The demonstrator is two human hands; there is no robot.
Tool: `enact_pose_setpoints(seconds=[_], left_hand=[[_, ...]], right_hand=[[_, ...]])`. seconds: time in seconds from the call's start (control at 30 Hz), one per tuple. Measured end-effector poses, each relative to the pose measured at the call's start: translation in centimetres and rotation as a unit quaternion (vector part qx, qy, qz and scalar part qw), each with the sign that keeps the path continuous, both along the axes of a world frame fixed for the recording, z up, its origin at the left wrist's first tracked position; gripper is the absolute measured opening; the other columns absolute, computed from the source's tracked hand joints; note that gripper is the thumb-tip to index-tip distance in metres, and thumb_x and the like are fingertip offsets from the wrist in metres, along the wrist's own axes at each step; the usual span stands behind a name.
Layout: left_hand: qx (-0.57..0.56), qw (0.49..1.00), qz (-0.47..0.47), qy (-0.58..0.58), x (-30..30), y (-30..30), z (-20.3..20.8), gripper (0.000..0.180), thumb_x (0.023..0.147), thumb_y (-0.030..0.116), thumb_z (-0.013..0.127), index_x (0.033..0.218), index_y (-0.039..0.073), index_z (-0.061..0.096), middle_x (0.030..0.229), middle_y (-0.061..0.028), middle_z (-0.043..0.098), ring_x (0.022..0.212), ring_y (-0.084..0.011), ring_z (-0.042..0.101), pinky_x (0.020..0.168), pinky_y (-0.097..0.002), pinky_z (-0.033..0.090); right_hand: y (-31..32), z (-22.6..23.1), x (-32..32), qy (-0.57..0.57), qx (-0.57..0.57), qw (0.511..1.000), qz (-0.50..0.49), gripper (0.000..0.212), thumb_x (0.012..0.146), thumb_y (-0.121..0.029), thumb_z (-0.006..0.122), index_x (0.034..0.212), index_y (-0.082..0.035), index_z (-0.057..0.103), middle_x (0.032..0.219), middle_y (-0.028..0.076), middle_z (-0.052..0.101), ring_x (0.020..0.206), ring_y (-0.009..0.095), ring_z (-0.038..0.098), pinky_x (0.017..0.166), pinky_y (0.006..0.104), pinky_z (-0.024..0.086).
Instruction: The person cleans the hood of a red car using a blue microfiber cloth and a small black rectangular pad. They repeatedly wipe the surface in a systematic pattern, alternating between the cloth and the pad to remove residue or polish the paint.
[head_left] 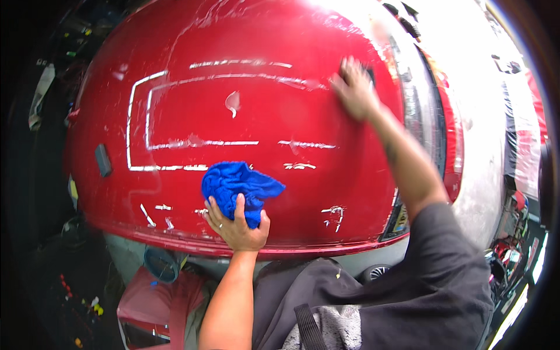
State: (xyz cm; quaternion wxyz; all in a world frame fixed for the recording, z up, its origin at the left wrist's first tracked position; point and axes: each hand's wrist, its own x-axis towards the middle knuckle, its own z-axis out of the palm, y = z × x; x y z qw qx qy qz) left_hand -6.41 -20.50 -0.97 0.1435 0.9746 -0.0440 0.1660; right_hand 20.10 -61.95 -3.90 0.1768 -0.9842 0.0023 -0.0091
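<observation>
A broad, glossy red car panel (280, 116) lies under both my hands, marked with white scuffed lines and a pale oval patch. My left hand (238, 226) rests on the near edge of a bunched blue cloth (242, 184), its fingers spread. Farther off, at the right, my right hand (354, 87) is pressed to the panel with the arm stretched out. A small dark block (369, 74) shows at its right side, partly covered by the hand. That hand is slightly blurred by motion.
A grey block (102, 160) sits on the panel at the left. Below the panel's near edge are a blue bucket (161, 263) and a red covered object (154, 300). Glass and trim (429, 111) border the panel at the right, with strong glare beyond.
</observation>
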Motion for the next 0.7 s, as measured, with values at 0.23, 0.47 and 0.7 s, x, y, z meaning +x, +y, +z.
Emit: enact_pose_setpoints(seconds=[0.23, 0.47, 0.7], left_hand=[[0.008, 1.000, -0.021, -0.003, 0.2, -0.1, 0.5, 0.086, 0.084, 0.047, 0.080, 0.161, 0.024, 0.051, 0.171, -0.0403, 0.032, 0.161, -0.0593, 0.031, 0.125, -0.0796, 0.025], [0.012, 1.000, 0.004, -0.013, 0.7, -0.8, 1.0, 0.086, 0.084, 0.047, 0.080, 0.162, 0.025, 0.051, 0.171, -0.0391, 0.034, 0.160, -0.0600, 0.032, 0.123, -0.0822, 0.026], [0.022, 1.000, -0.008, -0.012, -0.1, -0.1, 0.8, 0.083, 0.086, 0.049, 0.077, 0.161, 0.022, 0.052, 0.171, -0.0389, 0.035, 0.160, -0.0601, 0.032, 0.123, -0.0807, 0.026]], right_hand=[[-4.0, -1.4, 9.5, -0.017, 0.058, 0.998, -0.018, 0.090, 0.114, -0.067, 0.043, 0.173, 0.001, 0.034, 0.181, 0.029, 0.029, 0.171, 0.042, 0.021, 0.139, 0.0524, 0.020], [5.5, 3.5, -28.7, 0.117, 0.002, 0.991, 0.069, 0.101, 0.107, -0.055, 0.063, 0.175, 0.007, 0.021, 0.183, 0.033, 0.015, 0.173, 0.046, 0.008, 0.139, 0.0596, 0.012], [-1.0, -0.7, -4.1, 0.005, -0.007, 1.000, -0.001, 0.093, 0.114, -0.062, 0.047, 0.177, 0.001, 0.021, 0.186, 0.025, 0.016, 0.173, 0.041, 0.013, 0.140, 0.0537, 0.014]])
